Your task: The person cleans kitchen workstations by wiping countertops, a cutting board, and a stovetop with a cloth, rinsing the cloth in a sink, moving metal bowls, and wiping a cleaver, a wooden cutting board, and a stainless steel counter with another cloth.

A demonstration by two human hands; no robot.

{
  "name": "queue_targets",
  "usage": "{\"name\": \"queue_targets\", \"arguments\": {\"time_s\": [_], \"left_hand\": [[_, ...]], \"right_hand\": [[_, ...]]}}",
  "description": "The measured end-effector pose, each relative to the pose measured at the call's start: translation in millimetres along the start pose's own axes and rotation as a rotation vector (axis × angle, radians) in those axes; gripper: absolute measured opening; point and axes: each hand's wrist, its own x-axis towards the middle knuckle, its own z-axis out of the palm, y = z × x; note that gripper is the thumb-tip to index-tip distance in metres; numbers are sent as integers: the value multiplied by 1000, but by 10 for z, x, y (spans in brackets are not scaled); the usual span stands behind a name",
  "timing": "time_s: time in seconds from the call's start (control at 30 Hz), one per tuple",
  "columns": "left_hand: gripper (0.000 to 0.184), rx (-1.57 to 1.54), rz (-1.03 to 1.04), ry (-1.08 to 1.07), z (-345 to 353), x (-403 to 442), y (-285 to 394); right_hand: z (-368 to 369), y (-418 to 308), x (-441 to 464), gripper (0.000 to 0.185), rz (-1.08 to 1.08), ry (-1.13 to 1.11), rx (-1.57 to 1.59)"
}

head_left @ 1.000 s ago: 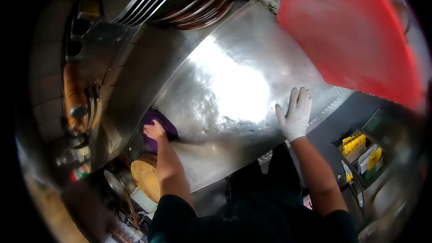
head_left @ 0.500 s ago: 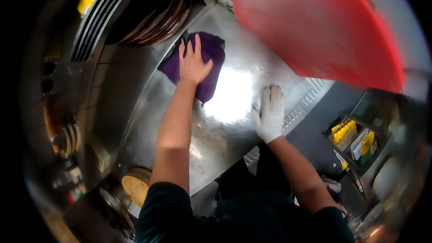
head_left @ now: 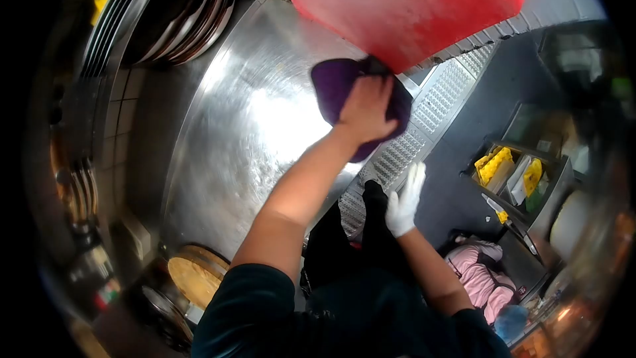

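Note:
A purple cloth (head_left: 331, 84) lies at the right edge of the shiny metal counter (head_left: 228, 132), just below the corner of a red board. My bare left hand (head_left: 368, 107) presses on it with the fingers spread, slightly blurred. My right hand (head_left: 405, 200), in a white glove, is raised off the counter, past its edge and above the floor. Its fingers are extended and it holds nothing.
The red board (head_left: 404, 6) juts over the counter's far end. Stacked plates (head_left: 192, 23) stand on a shelf at upper left. A round wooden board (head_left: 193, 275) is at lower left. Right of me are a perforated metal strip (head_left: 440, 103) and a bin with yellow items (head_left: 493, 166).
My left hand has swept the cloth from the counter's near left up to the far side, then across to the right edge. My right hand has lifted off the counter. The view has shifted right.

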Motion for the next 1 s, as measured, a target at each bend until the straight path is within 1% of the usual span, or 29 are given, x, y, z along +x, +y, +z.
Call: {"name": "queue_targets", "arguments": {"time_s": [0.03,0.1,0.13,0.23,0.27,0.3,0.37,0.43,0.5,0.57,0.63,0.67,0.7,0.77,0.83,0.9,0.97,1.0], "left_hand": [[96,-18,69,-38,73,-64,125],[95,-37,122,43,195,-237,294],[94,-60,134,41,147,-333,351],[93,-97,128,34,175,-756,411],[94,-111,94,18,170,-943,415],[92,-97,28,-16,149,-1173,422],[88,-65,-97,-85,12,-1697,411],[86,-197,-312,-260,-309,-2216,408],[96,-147,-459,-188,-177,-2981,291],[103,-17,-629,-121,-153,-3620,86],[103,134,-791,51,-59,-4069,-273],[105,175,-896,100,-17,-4178,-518],[107,215,-999,148,-18,-4192,-807],[108,243,-1075,243,-120,-3993,-1427],[108,242,-1035,227,-367,-3418,-1816],[104,331,-778,301,-400,-2727,-1918],[108,385,-621,199,-468,-1888,-1561],[110,334,-527,193,-434,-1515,-1309]], "right_hand": [[-118,143,-209,83,5,-11,-59],[-406,330,-547,82,63,-108,-224],[-524,437,-696,82,90,-116,-276],[-847,611,-940,79,186,-165,-464],[-929,665,-966,78,189,-158,-504],[-994,723,-988,77,159,-117,-515],[-1051,825,-963,75,177,-77,-525],[-1082,889,-906,77,177,-79,-539],[-1093,916,-831,76,174,-85,-533],[-1093,980,-789,75,174,-75,-529],[-1116,1043,-770,75,186,-70,-515],[-1137,1082,-779,74,200,-69,-510],[-1161,1119,-802,73,216,-68,-507],[-1234,1210,-911,72,238,-72,-505],[-1306,1329,-1044,71,252,-74,-503],[-1391,1351,-1133,71,296,-78,-476],[-1430,1317,-1252,71,331,-77,-459],[-1422,1306,-1278,71,336,-77,-453]]}}
